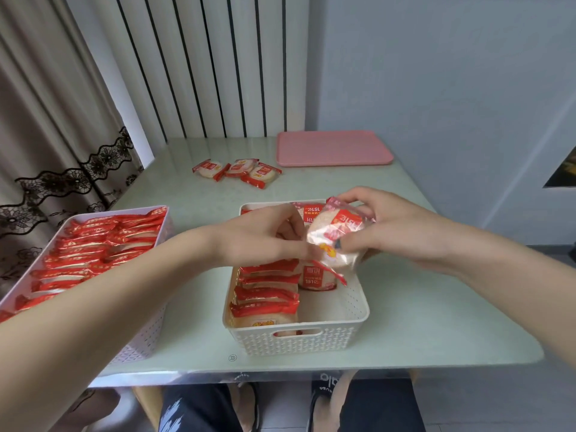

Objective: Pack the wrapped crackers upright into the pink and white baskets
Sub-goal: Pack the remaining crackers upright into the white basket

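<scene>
wrapped cracker (338, 235) gripped by both hands' fingers (352, 244), white basket (299, 341) right half open

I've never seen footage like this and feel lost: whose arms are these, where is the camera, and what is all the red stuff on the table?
There is no machine here. A person wears a camera on the head, looking down at their own arms. Both the left hand and right hand hold one wrapped cracker above the white basket, which is partly filled with upright packets. The pink basket on the left is packed full. Farther back on the table lie three loose crackers and a pink tray.
</scene>
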Action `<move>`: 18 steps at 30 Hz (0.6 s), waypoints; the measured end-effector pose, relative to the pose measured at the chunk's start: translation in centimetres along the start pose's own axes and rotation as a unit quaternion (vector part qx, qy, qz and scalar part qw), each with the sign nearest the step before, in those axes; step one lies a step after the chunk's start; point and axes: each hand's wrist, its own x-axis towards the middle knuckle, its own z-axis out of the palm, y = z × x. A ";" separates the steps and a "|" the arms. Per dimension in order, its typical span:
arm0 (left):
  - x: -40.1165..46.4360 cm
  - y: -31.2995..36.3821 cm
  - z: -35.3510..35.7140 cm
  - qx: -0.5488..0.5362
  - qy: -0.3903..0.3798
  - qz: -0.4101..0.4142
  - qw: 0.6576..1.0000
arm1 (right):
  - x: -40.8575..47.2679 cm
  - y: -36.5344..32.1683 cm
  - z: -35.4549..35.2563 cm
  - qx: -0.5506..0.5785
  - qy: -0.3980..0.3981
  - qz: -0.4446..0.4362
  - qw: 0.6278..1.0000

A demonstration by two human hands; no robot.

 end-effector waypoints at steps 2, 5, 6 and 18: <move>0.1 0.1 0.0 -0.033 -0.011 0.016 0.999 | 0.0 0.7 0.4 0.085 0.017 0.003 0.996; 0.2 0.2 -0.3 -0.036 0.004 0.030 0.999 | 0.1 1.2 0.9 0.031 0.013 -0.009 0.999; 0.2 0.2 -0.5 -0.019 0.007 0.034 0.999 | 0.4 1.2 0.6 -0.011 0.025 -0.016 0.999; 0.8 1.2 1.8 0.212 0.060 0.130 0.967 | 9.0 1.2 0.3 -0.290 -0.058 -0.070 0.953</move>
